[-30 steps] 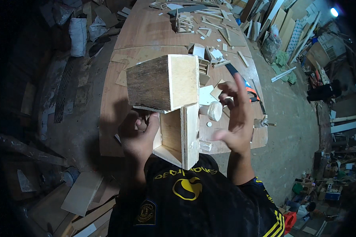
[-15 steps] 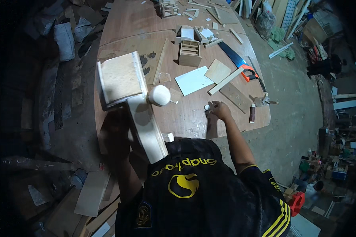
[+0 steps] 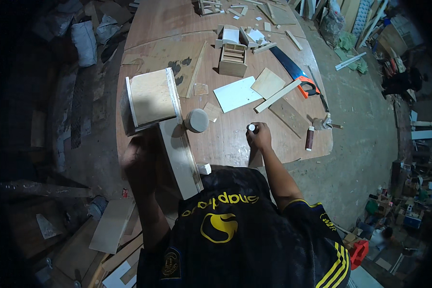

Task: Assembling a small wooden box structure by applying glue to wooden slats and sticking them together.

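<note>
A plywood assembly (image 3: 151,101) with a box-like end, a long flat panel and a round wooden disc (image 3: 197,120) at its side stands on the left of the table, reaching toward my body. Under the box end, in deep shadow, is my left hand (image 3: 140,156), close beside the panel; its fingers are dark and smeared, so its grip does not show. Over the table's near part, my right hand (image 3: 261,137) is closed around a small upright cylinder with a white top (image 3: 251,127). Its lower part is hidden by my fingers.
On the table (image 3: 225,139) lie a white board (image 3: 236,93), a thin wooden square (image 3: 268,83), a wood strip (image 3: 278,96) and a handsaw (image 3: 293,69). A small slatted wooden box (image 3: 233,60) stands farther off. A dark red-brown bottle (image 3: 310,139) is near the right edge.
My right hand has closed round the white-topped cylinder, where its fingers were looser before. The plywood assembly has tipped slightly, and its disc is now shaded. My left hand has shifted beneath it.
</note>
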Demonstrator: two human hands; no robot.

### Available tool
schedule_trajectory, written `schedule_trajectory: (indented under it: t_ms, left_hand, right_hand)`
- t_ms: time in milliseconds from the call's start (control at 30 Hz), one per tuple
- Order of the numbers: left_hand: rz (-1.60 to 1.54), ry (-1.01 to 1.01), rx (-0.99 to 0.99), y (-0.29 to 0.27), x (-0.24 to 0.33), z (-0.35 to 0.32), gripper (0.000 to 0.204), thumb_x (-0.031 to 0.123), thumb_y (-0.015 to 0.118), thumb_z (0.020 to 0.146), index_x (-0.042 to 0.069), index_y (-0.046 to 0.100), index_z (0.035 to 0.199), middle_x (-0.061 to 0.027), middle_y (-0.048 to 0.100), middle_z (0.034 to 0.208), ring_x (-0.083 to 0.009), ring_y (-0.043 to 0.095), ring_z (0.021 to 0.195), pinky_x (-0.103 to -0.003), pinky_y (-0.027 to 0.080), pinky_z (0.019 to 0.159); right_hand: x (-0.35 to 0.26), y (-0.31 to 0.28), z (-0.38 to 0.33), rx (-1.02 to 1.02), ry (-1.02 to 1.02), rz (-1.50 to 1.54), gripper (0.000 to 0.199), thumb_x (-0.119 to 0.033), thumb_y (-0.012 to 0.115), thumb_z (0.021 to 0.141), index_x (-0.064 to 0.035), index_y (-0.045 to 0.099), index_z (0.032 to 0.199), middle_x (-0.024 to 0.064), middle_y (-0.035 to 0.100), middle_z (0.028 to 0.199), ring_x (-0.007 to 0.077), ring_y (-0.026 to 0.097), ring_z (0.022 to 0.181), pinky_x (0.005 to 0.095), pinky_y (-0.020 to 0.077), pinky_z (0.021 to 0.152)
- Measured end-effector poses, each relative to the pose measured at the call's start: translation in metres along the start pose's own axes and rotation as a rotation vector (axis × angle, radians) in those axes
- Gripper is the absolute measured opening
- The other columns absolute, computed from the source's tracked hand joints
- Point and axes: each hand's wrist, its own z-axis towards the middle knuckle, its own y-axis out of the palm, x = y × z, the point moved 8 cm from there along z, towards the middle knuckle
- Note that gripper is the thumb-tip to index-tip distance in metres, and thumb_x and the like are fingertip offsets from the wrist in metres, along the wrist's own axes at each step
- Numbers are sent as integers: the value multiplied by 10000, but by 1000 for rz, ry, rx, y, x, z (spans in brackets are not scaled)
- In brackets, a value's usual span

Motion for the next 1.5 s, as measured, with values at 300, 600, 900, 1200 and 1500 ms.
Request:
schedule_trajectory:
  t_ms: [300, 600, 900, 1200, 1500]
  left_hand:
    - [139, 9, -62, 14, 49, 12, 199, 139, 531, 924, 2, 615, 1042, -168, 613, 861, -318, 612, 799, -376, 478, 695]
    - [-448, -204, 100, 48, 67, 21, 133, 73, 615, 886, -34, 633, 963, -117, 638, 878, -224, 605, 811, -309, 469, 741]
    - [-213, -219, 144, 41, 126, 44, 119, 46, 694, 826, 5, 638, 922, -46, 616, 833, -131, 521, 755, -267, 390, 666]
    - [-183, -140, 275, 39, 130, 41, 153, 18, 713, 788, 9, 638, 920, -35, 620, 839, -135, 495, 742, -274, 377, 653]
    - [-110, -203, 204, 44, 132, 49, 167, 154, 703, 840, 14, 642, 909, -70, 641, 820, -161, 522, 729, -300, 399, 656]
  right_hand:
    - [-106, -102, -24, -126, -35, 908, 386, -29, 674, 812, -18, 611, 1193, 7, 594, 939, 60, 523, 801, 221, 457, 730]
    - [-206, -236, -40, -276, -385, 1009, 445, 63, 640, 792, 20, 573, 1230, 132, 576, 1219, 187, 558, 1111, 307, 435, 949]
    - [-214, -269, -36, -297, -473, 1033, 440, 25, 674, 774, 31, 586, 1205, 152, 634, 1158, 209, 594, 1089, 323, 445, 944]
    - [-224, -287, -30, -202, -718, 873, 436, 113, 680, 734, 30, 529, 1134, 212, 607, 1126, 295, 592, 1090, 408, 448, 976]
    - [-237, -300, -23, -117, -791, 707, 299, 38, 681, 746, -57, 692, 1029, 131, 664, 1095, 270, 634, 1013, 353, 482, 883]
